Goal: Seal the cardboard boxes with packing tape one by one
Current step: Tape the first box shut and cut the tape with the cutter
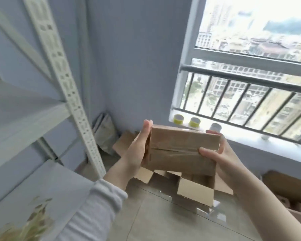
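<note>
One box in hand: closed cardboard box [182, 148] held up in the air betw. both hands, above the floor [155, 214], below and in front of the windowsill [250, 138]; rests on nothing.
Seam: flaps shut, glossy clear tape strip [174, 149] runs along the centre seam on the face toward the camera. Looks sealed on this side; other faces hidden, can't tell.
Left hand [137, 150]: flat against the box's left end, fingers straight & together, pointing up; presses, doesn't curl round.
Right hand [217, 157]: grips the right end, thumb over the near face by the seam, fingers wrapped round the back edge.
Progress: my read, this box is approx. done and ready to set aside. No finished pile in view, so no count of sealed ones.
Left to do: open boxes [195, 190] on the floor just below the held one, flaps up, no tape seen on them; at least a couple, exact no. unclear.
Contents: held box shut, inside can't be told. Nearest open box shows bare inner wall only; bottom hidden, so full or empty unknown.
Tape rolls: 3 on the windowsill, two yellow [178, 119] [194, 122], one grey [215, 127], well apart from both hands; neither hand holds a roll.
Other stock: flat cardboard [285, 185] on the floor at right, more brown card [123, 143] behind the left hand, pale bags [105, 133] leaning in the corner.
Shelving: white metal rack [71, 94] at left; nothing of the task seen on it.
</note>
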### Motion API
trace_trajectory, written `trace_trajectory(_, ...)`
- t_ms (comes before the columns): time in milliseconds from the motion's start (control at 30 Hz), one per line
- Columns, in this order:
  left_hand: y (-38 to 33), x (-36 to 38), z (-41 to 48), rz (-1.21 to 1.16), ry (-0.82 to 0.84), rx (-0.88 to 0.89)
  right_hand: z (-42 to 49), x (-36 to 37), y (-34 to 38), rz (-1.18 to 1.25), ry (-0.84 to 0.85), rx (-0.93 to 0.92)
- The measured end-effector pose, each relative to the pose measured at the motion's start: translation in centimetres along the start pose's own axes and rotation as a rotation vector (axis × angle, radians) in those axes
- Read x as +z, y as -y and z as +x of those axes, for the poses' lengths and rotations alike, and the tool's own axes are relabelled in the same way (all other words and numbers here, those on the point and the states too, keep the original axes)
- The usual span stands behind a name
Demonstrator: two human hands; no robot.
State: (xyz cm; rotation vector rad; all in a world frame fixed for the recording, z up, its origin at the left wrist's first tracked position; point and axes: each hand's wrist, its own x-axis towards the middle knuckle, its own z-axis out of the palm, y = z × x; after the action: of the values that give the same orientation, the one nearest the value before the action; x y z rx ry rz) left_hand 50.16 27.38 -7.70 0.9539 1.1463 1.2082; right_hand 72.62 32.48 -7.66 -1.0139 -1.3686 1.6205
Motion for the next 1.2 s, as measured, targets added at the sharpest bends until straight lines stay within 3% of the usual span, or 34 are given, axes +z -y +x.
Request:
trace_trajectory(267,6.8,9.8,10.5,-0.114,0.263,-0.531,-1.6,-13.7,-3.0,-0.125,-0.057,-0.012)
trace_trajectory(400,9.1,12.8,14.1,-0.088,0.223,-0.5,-0.8,-17.9,-4.6,-0.155,-0.066,0.021)
trace_trajectory(533,11.5,14.6,18.5,-0.14,0.045,-0.365,1.5,-21.1,-7.4,-0.14,-0.178,0.177)
trace_trajectory(600,13.0,15.5,20.6,-0.166,0.008,-0.311,3.2,-22.1,-9.0,-0.038,-0.309,0.322)
trace_trajectory(700,15.9,16.9,24.1,-0.221,-0.055,-0.278,6.1,-22.2,-12.1,0.163,-0.364,0.432)
trace_trajectory(833,20.9,18.1,29.2,-0.189,-0.105,-0.332,11.3,-21.4,-16.9,0.353,-0.382,0.491)
trace_trajectory(967,26.7,18.0,33.8,-0.175,-0.13,-0.471,16.8,-23.2,-21.6,0.479,-0.544,0.542)
trace_trajectory(1200,35.4,17.8,41.1,0.072,-0.087,-0.608,24.2,-29.2,-29.5,0.438,-0.796,0.748)
